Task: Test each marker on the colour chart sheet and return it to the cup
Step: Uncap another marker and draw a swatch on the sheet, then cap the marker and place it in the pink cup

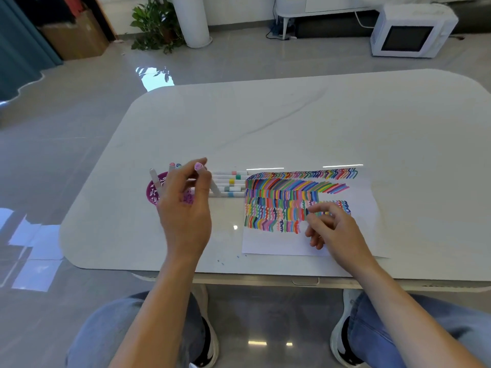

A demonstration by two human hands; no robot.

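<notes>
Left hand (186,208) gripped lilac-capped marker (213,186), cap end up, just beside purple cup (152,192) holding other markers. Right hand (332,227) hovered over colour chart sheet (276,244), fingers loosely curled, nothing held. Row of spare markers (230,184) lay on tabletop (292,123) between cup and sheet.

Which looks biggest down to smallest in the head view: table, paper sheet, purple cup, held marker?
1. table
2. paper sheet
3. purple cup and held marker: too close to rank, since the cup is partly hidden

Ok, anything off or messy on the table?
Small blue ink specks on the table, just off the sheet's near-left corner. Five markers lie beside the cup, not in it.
</notes>
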